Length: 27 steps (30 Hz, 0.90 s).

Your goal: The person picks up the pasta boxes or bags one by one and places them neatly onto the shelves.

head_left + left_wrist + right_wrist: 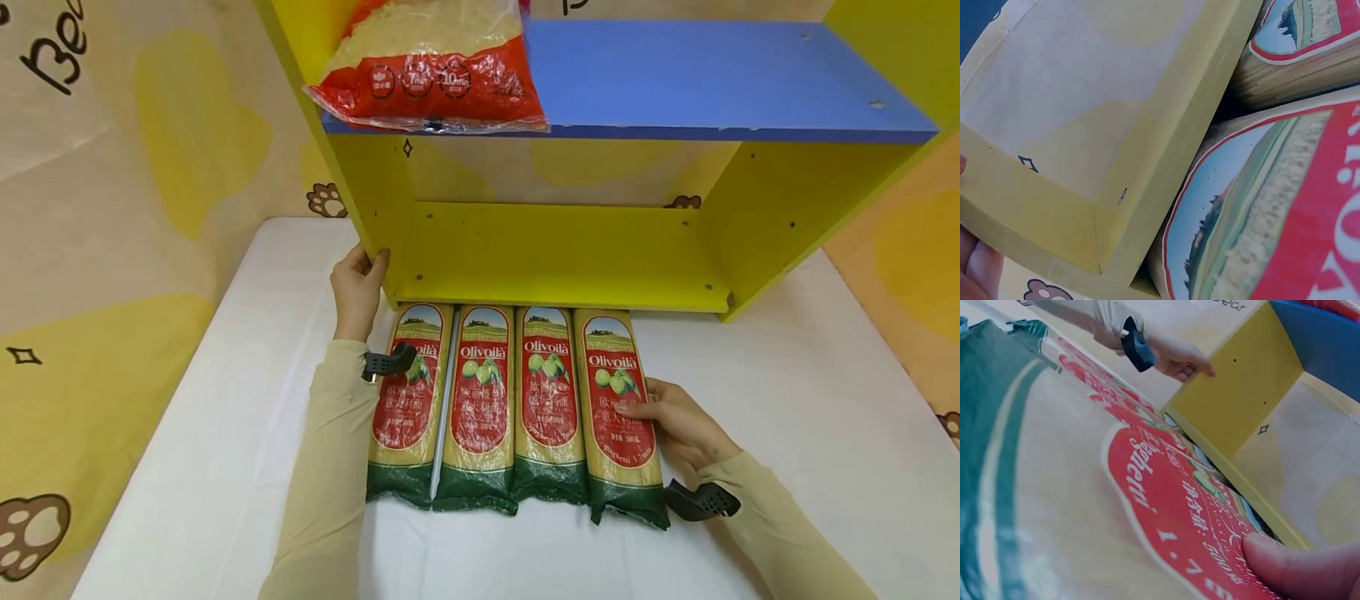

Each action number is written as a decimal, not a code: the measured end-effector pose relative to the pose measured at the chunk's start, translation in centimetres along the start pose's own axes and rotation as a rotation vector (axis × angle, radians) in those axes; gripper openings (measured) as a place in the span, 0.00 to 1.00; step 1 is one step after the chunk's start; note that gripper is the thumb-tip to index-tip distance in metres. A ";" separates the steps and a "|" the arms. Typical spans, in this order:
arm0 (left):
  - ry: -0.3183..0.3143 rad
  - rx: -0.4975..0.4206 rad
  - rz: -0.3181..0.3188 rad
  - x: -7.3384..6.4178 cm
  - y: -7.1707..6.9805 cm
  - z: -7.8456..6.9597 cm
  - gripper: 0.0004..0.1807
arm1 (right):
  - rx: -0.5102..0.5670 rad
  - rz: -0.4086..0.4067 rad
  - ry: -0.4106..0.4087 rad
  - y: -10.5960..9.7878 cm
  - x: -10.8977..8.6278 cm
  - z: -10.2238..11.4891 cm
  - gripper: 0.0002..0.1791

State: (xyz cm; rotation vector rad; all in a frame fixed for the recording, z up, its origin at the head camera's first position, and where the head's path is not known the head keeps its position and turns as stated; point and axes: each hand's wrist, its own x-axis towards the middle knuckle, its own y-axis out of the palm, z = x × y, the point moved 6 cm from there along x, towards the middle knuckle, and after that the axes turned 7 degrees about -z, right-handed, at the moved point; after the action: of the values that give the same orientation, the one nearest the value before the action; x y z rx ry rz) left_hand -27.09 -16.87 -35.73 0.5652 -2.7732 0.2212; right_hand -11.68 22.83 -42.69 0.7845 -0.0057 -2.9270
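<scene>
The right hand has its thumb laid on the label of the rightmost spaghetti packet, which it grips at the right long side; the remaining fingers are largely hidden, so their contact beneath cannot be confirmed. The packet lies immediately left of this hand, flat on the bench; its long axis runs away from the person towards the lower yellow board, near end canted slightly right. The right hand is the nearer. Its forearm enters from lower right, angled forward and inward.

The left hand is clasped on the front edge of the left side panel, thumb inward, forearm extended forward beside the leftmost packet.

Two further packets lie between. Above, a red-trimmed bag rests on the blue shelf.
</scene>
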 end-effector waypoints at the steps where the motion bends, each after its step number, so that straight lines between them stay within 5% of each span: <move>1: 0.000 0.000 0.001 0.0 0.0 0.1 0.15 | 0.001 0.000 0.003 0.0 -0.1 -0.1 0.28; 27: 0.019 0.005 0.012 0.0 -0.1 -0.1 0.15 | 0.091 0.102 0.029 1.0 -3.4 -1.0 0.30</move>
State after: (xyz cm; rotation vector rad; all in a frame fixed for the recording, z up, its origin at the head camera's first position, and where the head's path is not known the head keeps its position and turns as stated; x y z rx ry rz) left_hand -27.02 -16.90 -35.63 0.5453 -2.7592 0.2343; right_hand -8.16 22.28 -41.85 0.8142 -0.1726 -2.8355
